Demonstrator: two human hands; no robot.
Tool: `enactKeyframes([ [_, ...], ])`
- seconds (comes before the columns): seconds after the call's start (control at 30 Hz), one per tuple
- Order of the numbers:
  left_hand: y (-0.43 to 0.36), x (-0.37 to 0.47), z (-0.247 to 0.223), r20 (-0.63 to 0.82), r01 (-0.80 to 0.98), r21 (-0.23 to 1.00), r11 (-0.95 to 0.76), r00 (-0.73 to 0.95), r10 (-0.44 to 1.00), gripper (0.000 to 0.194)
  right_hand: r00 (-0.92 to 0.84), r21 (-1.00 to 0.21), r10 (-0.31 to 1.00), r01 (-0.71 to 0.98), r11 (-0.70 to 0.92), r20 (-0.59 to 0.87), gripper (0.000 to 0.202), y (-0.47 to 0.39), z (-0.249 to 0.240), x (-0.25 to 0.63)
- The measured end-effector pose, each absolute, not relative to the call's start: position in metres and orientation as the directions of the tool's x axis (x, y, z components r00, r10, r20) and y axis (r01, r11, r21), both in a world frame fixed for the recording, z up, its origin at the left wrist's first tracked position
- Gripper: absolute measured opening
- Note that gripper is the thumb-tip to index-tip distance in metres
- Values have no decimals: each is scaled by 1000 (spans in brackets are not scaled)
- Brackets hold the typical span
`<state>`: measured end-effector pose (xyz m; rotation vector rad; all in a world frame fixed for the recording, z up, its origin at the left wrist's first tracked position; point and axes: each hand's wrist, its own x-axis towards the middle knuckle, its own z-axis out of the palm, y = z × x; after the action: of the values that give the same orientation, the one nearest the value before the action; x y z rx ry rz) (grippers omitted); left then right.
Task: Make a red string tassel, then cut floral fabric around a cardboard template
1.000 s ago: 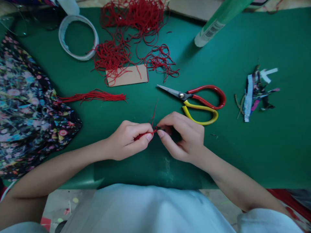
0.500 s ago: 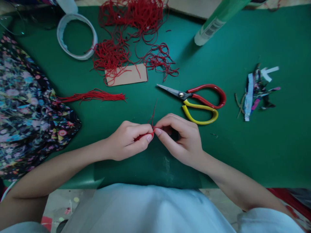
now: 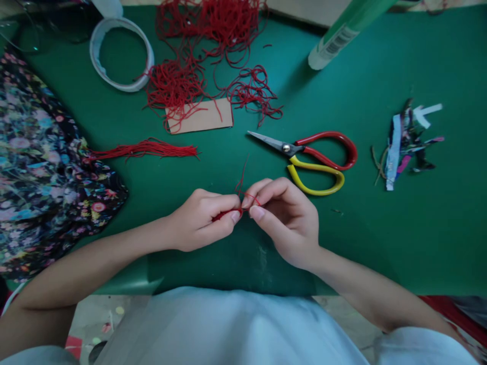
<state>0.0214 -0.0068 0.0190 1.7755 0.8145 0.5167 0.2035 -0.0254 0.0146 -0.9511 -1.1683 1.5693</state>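
Observation:
My left hand (image 3: 207,219) is closed on a bundle of red thread (image 3: 220,215), pinched between thumb and forefinger; most of the bundle is hidden in the palm. Close to its fingertips, my right hand (image 3: 289,220) pinches a red thread (image 3: 252,197) that loops between thumb and fingers. A loose thread end (image 3: 243,172) sticks up from the left fingertips. Beyond the right hand lie scissors (image 3: 286,148) with one red and one yellow handle, blades pointing left. To the left, a red tassel-like bundle of threads (image 3: 152,149) lies partly under floral fabric (image 3: 49,152).
Tangled red thread (image 3: 177,83) lies at the back, partly over a cardboard piece (image 3: 205,117). A tape roll (image 3: 149,66) is at back left. A green-and-white tube (image 3: 335,43) stands at the back right. Fabric scraps (image 3: 393,152) lie at right on the green tabletop (image 3: 418,228).
My right hand has shifted slightly right and its fingers have parted a little from the left fingertips. A loop of red thread now shows between its thumb and fingers.

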Motion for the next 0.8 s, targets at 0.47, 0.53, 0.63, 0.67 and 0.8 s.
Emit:
enactKeyframes([
  [0.47,-8,21,19,-19,265,942,-207,658,752,26,-336,-882,905,298,366,261,17,-15,16,215],
  [0.53,-8,21,19,-28,272,941,-203,658,752,26,-339,-900,915,291,325,221,17,-16,16,215],
  [0.63,-8,21,19,-27,273,941,-200,650,760,26,-321,-920,929,276,278,185,17,-16,17,215],
  [0.67,-8,21,19,-24,270,942,-200,649,761,26,-318,-922,929,269,279,188,18,-16,17,214],
  [0.8,-7,21,19,-28,265,943,-201,664,747,27,-316,-900,908,248,359,275,22,-16,16,214],
])
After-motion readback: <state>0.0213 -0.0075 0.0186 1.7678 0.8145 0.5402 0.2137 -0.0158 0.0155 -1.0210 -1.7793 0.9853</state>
